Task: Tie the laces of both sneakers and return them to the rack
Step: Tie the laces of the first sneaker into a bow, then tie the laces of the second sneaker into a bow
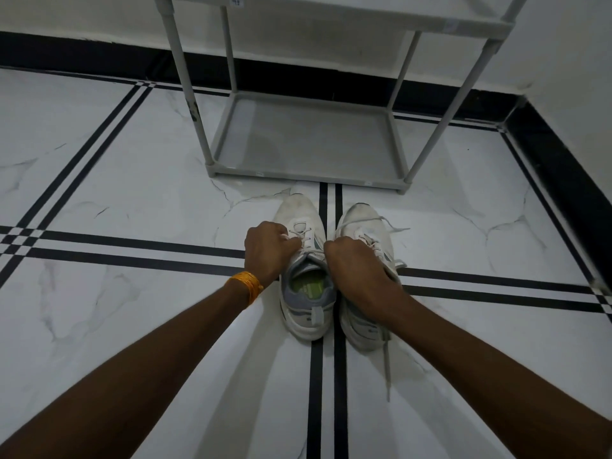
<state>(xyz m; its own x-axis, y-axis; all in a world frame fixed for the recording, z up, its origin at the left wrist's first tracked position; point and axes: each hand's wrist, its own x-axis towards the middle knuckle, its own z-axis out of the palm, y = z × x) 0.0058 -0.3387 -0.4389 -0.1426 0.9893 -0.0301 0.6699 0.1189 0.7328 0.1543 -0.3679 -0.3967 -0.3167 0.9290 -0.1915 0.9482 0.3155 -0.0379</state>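
Two white sneakers stand side by side on the floor, toes pointing at the rack. The left sneaker (pixel 306 286) has a grey collar and a green insole. My left hand (pixel 268 251) is closed on its laces near the top eyelets. My right hand (pixel 356 266) is closed over the tongue and laces between the two shoes; which lace it grips is hidden. The right sneaker (pixel 362 223) has loose laces: one end lies past its toe at the right, another (pixel 387 366) trails back along the floor. The grey shoe rack (pixel 308 140) stands just beyond the toes.
The floor is white marble tile with black stripes. A black skirting runs along the white walls behind the rack and at the right (pixel 563 167). The rack's bottom shelf holds nothing; an upper shelf (pixel 331 14) is at the frame's top.
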